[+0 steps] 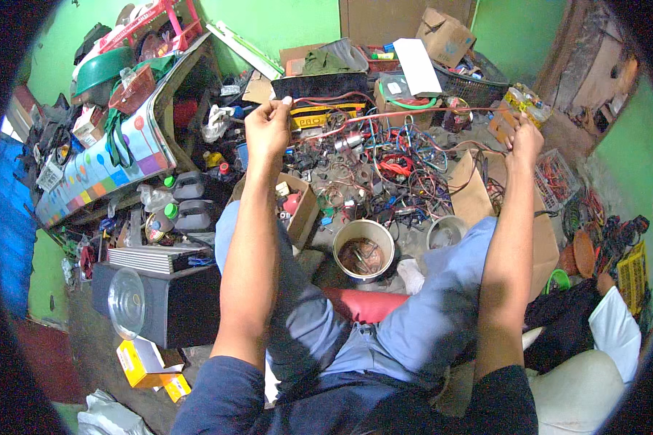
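Note:
My arms reach forward, raised above a heap of tangled wires and small parts (399, 167) on the floor. A thin red cable (442, 110) runs across between my two hands. My left hand (268, 134) is closed in a pinch on it, thumb and forefinger pressed together at the top. On the other side, my right hand (524, 139) grips the cable with its fingers curled. Loose lengths of cable hang under the hands, and I cannot tell which belong to the held one.
Between my knees stands a round pail (364, 273) with some pieces inside, beside a smaller tub (446, 230). An open cardboard box (306, 210) is near my left knee. A dark case (192, 304) stands left, a yellow crate (633, 278) far right. Another person's leg (580, 395) shows lower right.

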`<state>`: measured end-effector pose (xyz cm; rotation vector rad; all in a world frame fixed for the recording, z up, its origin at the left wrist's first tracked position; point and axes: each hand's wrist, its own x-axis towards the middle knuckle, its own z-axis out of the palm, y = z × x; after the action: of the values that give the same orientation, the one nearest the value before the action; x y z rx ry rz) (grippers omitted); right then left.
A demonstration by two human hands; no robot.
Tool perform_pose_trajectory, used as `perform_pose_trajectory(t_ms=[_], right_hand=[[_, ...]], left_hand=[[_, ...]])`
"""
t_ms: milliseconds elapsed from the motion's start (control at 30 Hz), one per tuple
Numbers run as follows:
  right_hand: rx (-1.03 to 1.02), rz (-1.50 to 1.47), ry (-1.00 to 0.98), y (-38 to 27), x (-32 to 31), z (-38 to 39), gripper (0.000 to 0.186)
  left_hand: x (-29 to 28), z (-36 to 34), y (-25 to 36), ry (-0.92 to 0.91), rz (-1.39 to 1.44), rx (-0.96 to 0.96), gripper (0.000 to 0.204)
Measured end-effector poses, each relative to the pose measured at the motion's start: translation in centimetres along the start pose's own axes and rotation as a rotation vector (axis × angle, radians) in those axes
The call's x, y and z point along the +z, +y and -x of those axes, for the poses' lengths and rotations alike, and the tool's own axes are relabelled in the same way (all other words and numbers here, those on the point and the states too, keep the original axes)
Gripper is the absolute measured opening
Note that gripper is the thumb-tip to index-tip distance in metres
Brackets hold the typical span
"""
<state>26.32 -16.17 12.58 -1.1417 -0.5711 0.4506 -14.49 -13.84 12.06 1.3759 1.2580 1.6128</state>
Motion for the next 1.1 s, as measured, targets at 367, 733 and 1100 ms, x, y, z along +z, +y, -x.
perform_pose_trajectory(t_ms=[367,733,1100], right_hand=[[-0.495,0.848,-0.672,4.3,1.8,1.6,0.025],[-0.153,0.639,-1.263,5.8,9.2,15.0,0.03],[-0.254,0.536,-0.809,8.2,9.0,13.8,0.025]], left_hand=[[3.4,0.4,-1.0,-0.143,0.179,-0.04,0.022],[7.3,2.1,-0.5,-0.209,0.282,-0.073,0.021],[7.1,2.1,-1.5,-0.179,0.362,-0.099,0.021]])
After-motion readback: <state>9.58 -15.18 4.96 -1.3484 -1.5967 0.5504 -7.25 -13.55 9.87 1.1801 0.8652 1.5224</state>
